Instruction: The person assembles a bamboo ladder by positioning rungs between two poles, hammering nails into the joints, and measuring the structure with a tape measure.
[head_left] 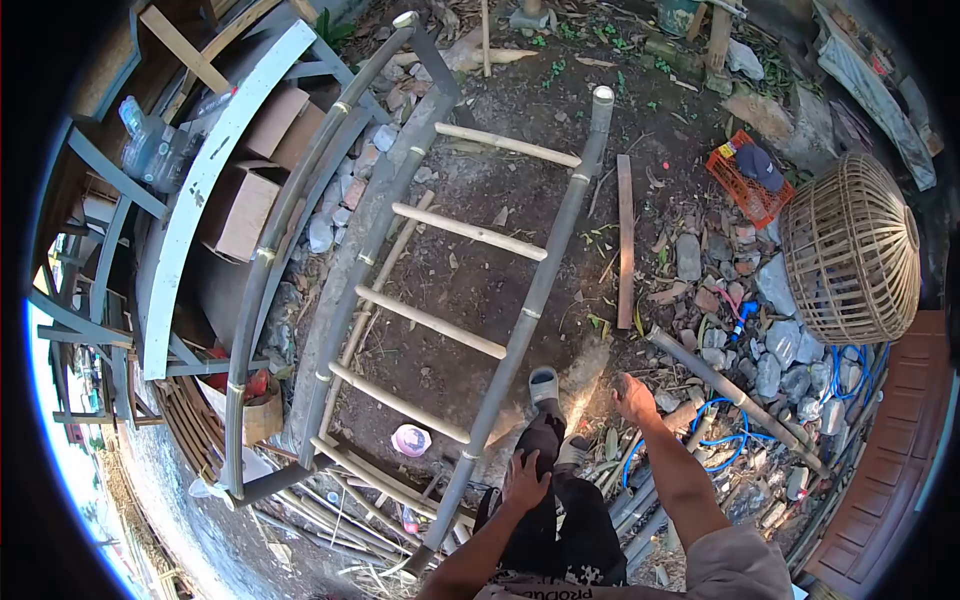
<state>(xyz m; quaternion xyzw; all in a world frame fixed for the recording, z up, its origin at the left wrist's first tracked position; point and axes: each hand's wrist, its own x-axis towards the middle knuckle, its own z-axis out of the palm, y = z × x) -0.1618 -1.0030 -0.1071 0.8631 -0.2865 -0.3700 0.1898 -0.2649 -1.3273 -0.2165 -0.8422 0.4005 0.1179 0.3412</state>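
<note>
My left hand lies on my dark-trousered knee, fingers apart and holding nothing. My right hand is curled above the ground in front of me; whatever its fingers may hold cannot be made out. Just left of my legs a bamboo ladder frame lies over the soil, with several pale rungs between its two long poles. Right of my right hand, a loose bamboo pole slants across stones. Ahead of that hand is a narrow wooden strip on the dirt.
A woven bamboo cage stands at right, beside an orange crate with a dark cap. Stones and blue hose cover the ground nearby. Cardboard boxes sit left, and a small round tub lies by the ladder.
</note>
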